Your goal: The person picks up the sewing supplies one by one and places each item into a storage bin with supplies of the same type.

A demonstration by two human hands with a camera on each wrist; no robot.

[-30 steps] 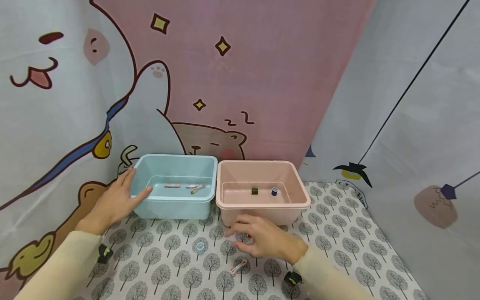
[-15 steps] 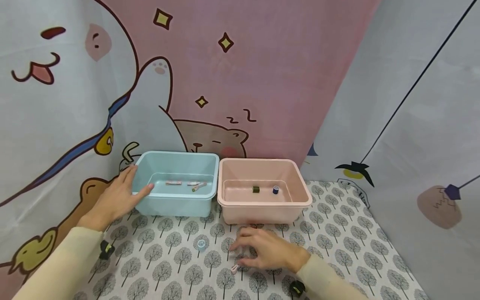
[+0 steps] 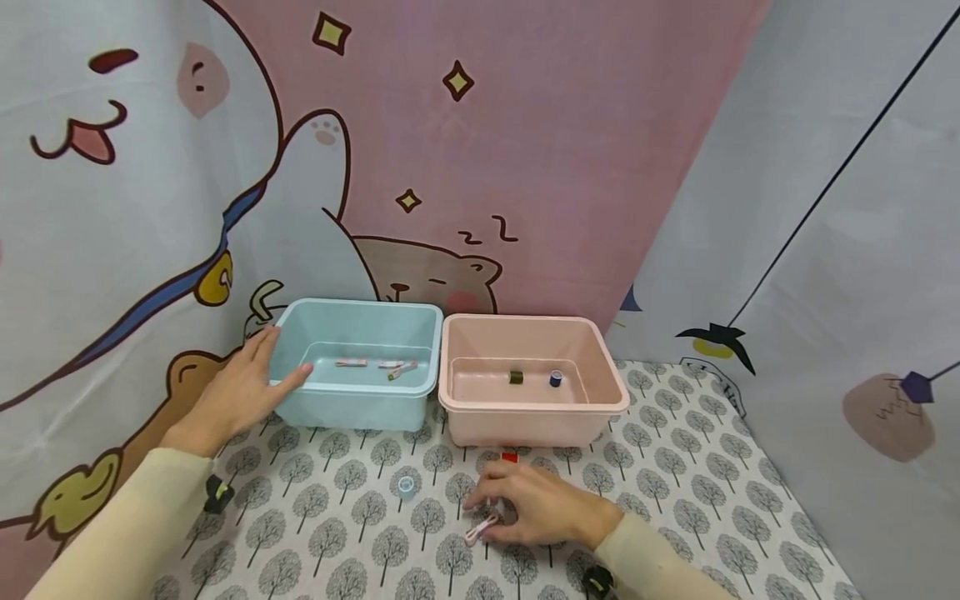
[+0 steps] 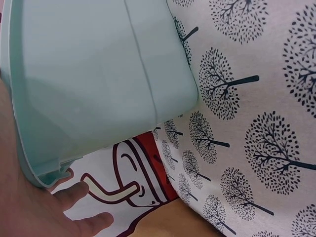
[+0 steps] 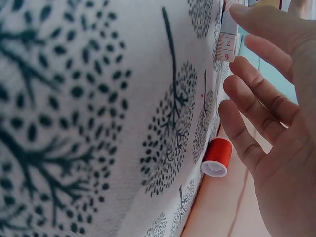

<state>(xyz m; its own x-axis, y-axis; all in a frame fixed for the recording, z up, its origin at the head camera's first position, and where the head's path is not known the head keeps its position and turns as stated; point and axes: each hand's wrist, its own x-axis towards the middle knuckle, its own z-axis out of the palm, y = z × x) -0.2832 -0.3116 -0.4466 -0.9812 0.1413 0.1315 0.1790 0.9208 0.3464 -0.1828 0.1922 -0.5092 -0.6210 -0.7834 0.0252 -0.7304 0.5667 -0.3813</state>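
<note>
My left hand (image 3: pixel 236 387) rests at the left rim of the light blue bin (image 3: pixel 352 408), thumb over the front rim. Seen from the left wrist, its fingers (image 4: pixel 94 222) reach out straight past the bin's corner. My right hand (image 3: pixel 543 504) is low over the tablecloth, at a small folded measuring tape (image 3: pixel 480 530). The right wrist view has the tape's printed end (image 5: pixel 227 47) between the thumb and the relaxed fingertips, which stand apart. A red thread spool (image 5: pixel 217 157) lies beside that hand, mostly hidden behind it in the head view.
A pink bin (image 3: pixel 534 427) stands right of the blue one, holding a dark green spool (image 3: pixel 516 377) and a navy spool (image 3: pixel 556 378). Several folded tapes (image 3: pixel 351 363) lie in the blue bin. A light blue spool (image 3: pixel 406 487) stands on the tree-print cloth.
My right hand has come down and toward me from near the pink bin's front to the folded tape. The red spool shows again behind it. My left hand stays at the blue bin.
</note>
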